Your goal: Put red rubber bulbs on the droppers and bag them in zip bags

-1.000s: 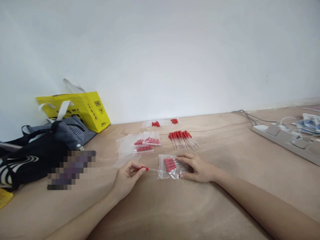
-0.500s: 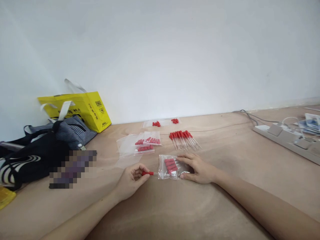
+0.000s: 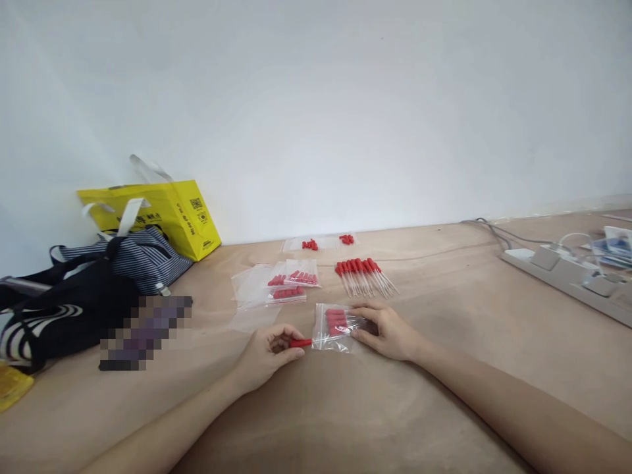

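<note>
My left hand pinches a dropper by its red rubber bulb, its thin clear tube pointing right into the mouth of a clear zip bag. Several red-bulbed droppers lie side by side inside that bag. The bag's right end is gripped by my right hand, with fingers on top and thumb at the near side. Behind it, a row of loose droppers lies with bulbs away from me. Filled zip bags overlap flat bags to the left.
By the wall lies a clear bag with two clusters of small red bulbs. At left are a yellow shopping bag, a striped bag, a black bag and a blurred-out item. A power strip with cables stands right.
My left hand has moved slightly right, pushing the dropper's tube deeper into the bag. My right hand's fingers have drawn closer together on the bag.
</note>
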`<state>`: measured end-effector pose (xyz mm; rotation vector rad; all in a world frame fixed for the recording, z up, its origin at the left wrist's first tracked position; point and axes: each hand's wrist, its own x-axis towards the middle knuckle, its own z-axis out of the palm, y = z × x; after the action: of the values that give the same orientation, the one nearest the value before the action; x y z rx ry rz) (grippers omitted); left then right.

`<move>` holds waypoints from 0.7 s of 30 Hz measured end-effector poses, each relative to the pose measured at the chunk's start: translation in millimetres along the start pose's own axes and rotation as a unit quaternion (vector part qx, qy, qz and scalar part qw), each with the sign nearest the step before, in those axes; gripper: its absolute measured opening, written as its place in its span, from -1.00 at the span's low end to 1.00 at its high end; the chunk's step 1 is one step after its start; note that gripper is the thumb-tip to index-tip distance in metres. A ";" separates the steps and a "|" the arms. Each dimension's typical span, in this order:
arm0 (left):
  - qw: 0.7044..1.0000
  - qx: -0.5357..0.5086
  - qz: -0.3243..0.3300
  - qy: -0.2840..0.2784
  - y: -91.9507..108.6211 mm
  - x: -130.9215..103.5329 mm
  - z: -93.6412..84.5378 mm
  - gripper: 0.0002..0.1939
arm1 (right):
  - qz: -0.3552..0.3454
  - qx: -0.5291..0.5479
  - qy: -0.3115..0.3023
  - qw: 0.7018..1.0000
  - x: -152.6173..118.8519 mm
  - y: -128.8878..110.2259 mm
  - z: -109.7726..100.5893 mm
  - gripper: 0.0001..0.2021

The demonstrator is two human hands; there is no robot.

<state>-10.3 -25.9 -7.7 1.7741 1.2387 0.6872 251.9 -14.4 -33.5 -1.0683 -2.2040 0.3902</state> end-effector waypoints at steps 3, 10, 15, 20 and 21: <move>0.999 -0.034 -0.001 -0.020 0.9 5.5 1.2 -0.73 | -0.003 -0.004 -0.006 1.000 -0.1 0.1 0.8 -0.65; 0.990 -0.053 0.045 -0.121 11.1 12.7 0.2 -0.76 | -0.006 -0.003 -0.020 1.000 -1.3 -2.9 -1.5 -0.60; 0.987 -0.036 0.071 -0.143 10.3 23.3 5.9 -0.79 | -0.013 0.010 -0.029 0.999 -1.0 -3.7 -2.6 -0.61; 0.979 0.032 0.110 -0.170 10.9 24.7 5.9 -0.85 | -0.018 0.002 -0.034 0.999 -2.2 0.1 -6.3 -0.52; 0.977 0.039 0.113 -0.175 12.6 23.3 5.1 -0.86 | -0.017 -0.004 -0.034 0.999 -2.9 1.7 -7.8 -0.49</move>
<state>8.1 -7.7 0.0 2.0172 0.8458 0.4296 259.4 -15.7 -29.8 -1.0346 -2.2817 0.4086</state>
